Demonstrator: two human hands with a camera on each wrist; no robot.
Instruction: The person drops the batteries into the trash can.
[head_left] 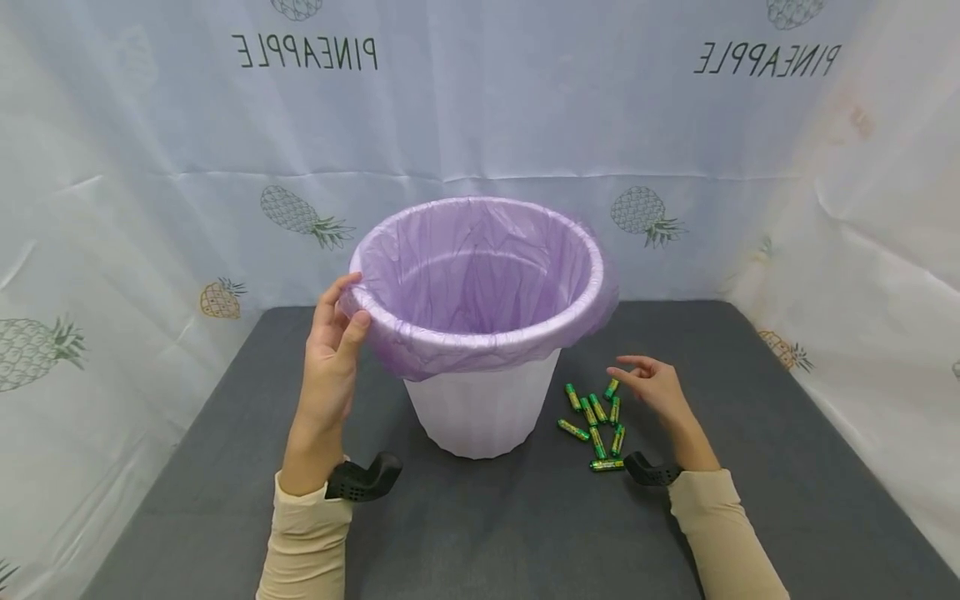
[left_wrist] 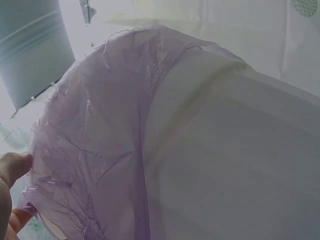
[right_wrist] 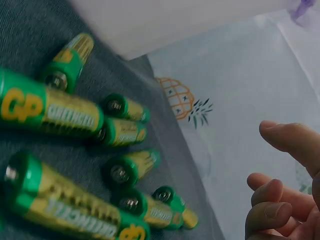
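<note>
By the left hand (head_left: 327, 354), the purple-film-draped rim (head_left: 491, 340) of the round white plastic bin (head_left: 483, 408) is gripped at nine o'clock. Green-and-yellow cylindrical batteries (head_left: 597, 408) are scattered at its four o'clock; nothing is held by the narrowly parted right hand (head_left: 660, 392), and one battery is best pinched mid-barrel.

Straight down, I have open air into the bin (head_left: 483, 412) through its wide mouth. From the right fingers (head_left: 636, 362), its liner (head_left: 480, 360) blocks me toward ten o'clock, and batteries (head_left: 597, 407) crowd seven. The left fingers (head_left: 341, 286) occupy the rim near nine. I see bare desk (head_left: 487, 533) at the bin's six o'clock.
</note>
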